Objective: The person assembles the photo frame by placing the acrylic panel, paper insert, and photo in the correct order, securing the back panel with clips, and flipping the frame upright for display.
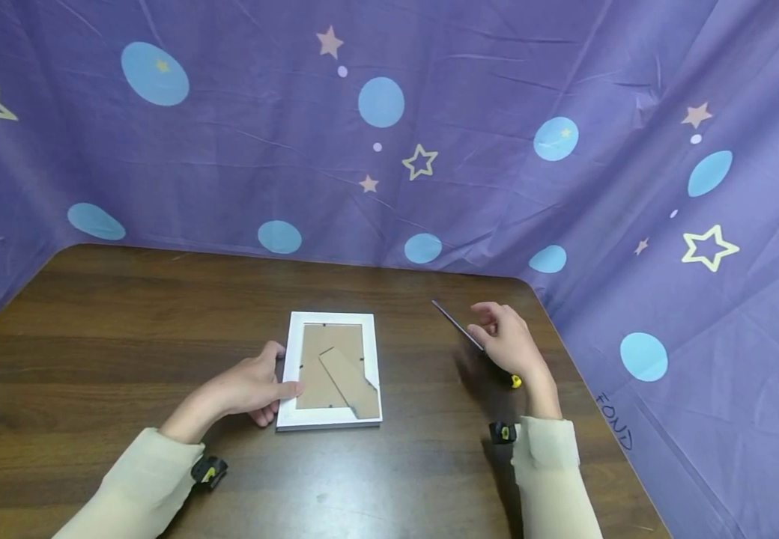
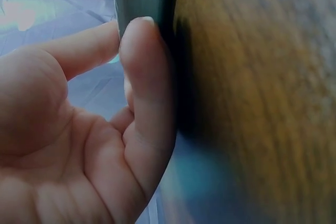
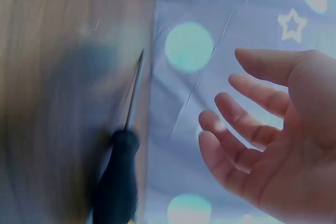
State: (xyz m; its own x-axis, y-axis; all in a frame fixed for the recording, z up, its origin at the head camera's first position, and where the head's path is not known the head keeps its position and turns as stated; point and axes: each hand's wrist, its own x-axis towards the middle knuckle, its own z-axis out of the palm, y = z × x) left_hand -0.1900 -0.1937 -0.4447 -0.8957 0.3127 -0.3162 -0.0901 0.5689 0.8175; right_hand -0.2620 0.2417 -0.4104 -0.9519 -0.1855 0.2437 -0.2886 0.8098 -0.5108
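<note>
A white picture frame [image 1: 329, 415] lies face down on the table, its brown backing board [image 1: 318, 382] and slanted stand leg [image 1: 349, 378] facing up. My left hand [image 1: 255, 385] grips its left edge, thumb on top and fingers at the side and below; the left wrist view shows fingertips [image 2: 142, 35] against the frame's edge [image 2: 142, 1]. To the right lies a screwdriver [image 3: 116, 179] with a dark handle, a thin metal shaft [image 1: 455, 323] and a yellow end [image 1: 516, 382]. Above it hovers my right hand [image 1: 512, 344], fingers loosely bent, holding nothing. It partly hides the handle in the head view.
The brown wooden table [image 1: 126, 322] has rounded far corners. A purple curtain [image 1: 241, 135] with stars and blue dots hangs behind it and along its sides. Small black devices [image 1: 210, 472] are strapped at both wrists.
</note>
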